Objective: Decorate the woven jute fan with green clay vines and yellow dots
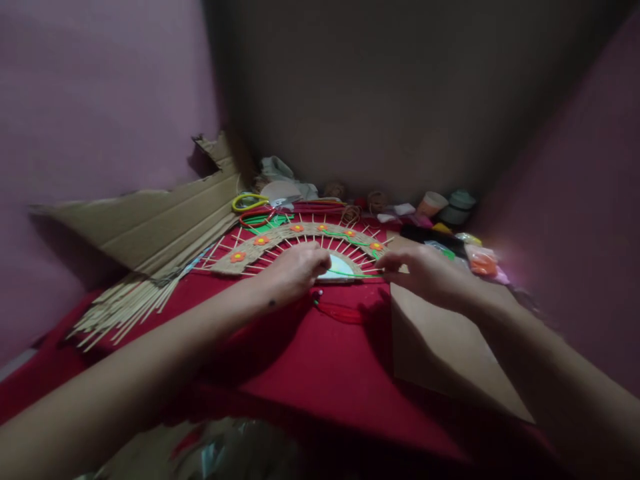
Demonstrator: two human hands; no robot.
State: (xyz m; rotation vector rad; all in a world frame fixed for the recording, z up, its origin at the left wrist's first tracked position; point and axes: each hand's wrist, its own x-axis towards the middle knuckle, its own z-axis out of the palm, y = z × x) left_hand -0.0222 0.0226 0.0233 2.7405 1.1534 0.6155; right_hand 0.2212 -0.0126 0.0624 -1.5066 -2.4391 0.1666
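A fan-shaped craft piece (280,236) of thin sticks, with a woven twine band and orange flowers, lies on the red cloth. My left hand (299,270) is closed over its lower middle, pinching one end of a green cord (345,273). The cord runs across the pale half-round centre (333,265) to my right hand (425,270), whose fingers are pinched on its other end. Green strips wind among the flowers on the band's right part. Just below the centre lies a red ribbon-like strip (343,312).
A bundle of thin sticks (120,307) and a cardboard sheet (150,227) lie at left. Yellow- and red-handled scissors (250,203) rest behind the fan. Brown cardboard (430,333) lies under my right forearm. Twine balls (376,201), a cup (433,203) and small packets (483,260) line the back and right.
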